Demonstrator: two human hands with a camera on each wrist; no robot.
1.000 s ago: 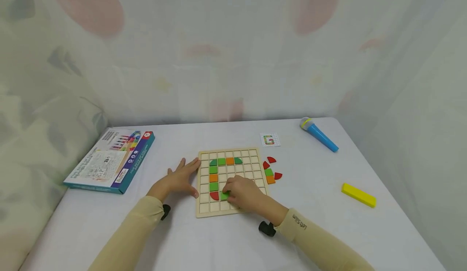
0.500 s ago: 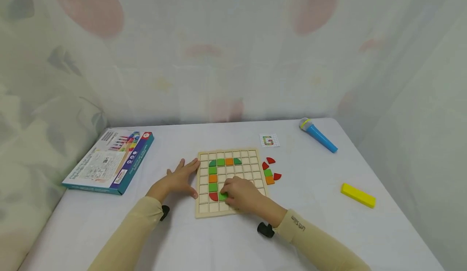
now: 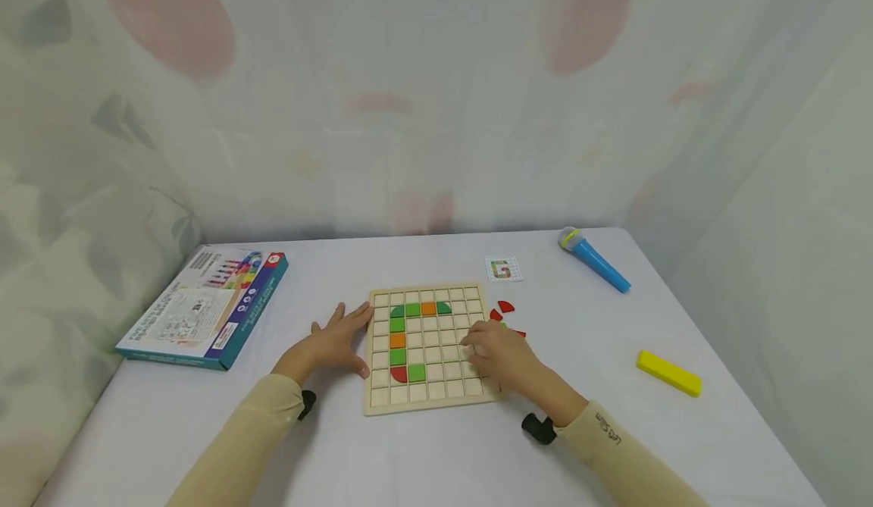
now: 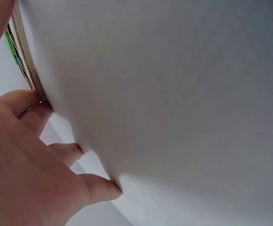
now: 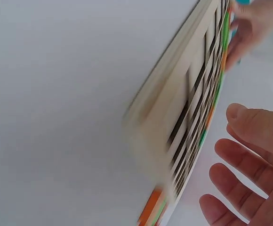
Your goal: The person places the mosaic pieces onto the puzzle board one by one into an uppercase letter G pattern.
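A wooden grid board (image 3: 431,338) lies on the white table, bearing green and orange squares, dark green quarter-rounds and a red quarter-round (image 3: 398,374). Beside that red piece sits a green square tile (image 3: 416,373). My left hand (image 3: 334,344), fingers spread, touches the board's left edge; the left wrist view shows fingertips on the cloth beside the board edge (image 4: 27,54). Over the board's right side hovers my right hand (image 3: 501,352). Its fingers are loosely bent and apart in the right wrist view, holding nothing. Loose red pieces (image 3: 505,306) lie right of the board, partly hidden by this hand.
A small pattern card (image 3: 503,268) lies behind the board's right corner. Farther right are a blue toy microphone (image 3: 595,261) and a yellow block (image 3: 669,373). A flat game box (image 3: 204,306) rests at the left. An orange loose tile (image 5: 150,205) shows beyond the board's corner.
My right hand has let go of the green square tile, which stays beside the red quarter-round, and has moved right toward the loose pieces. The left hand stays at the board's edge.
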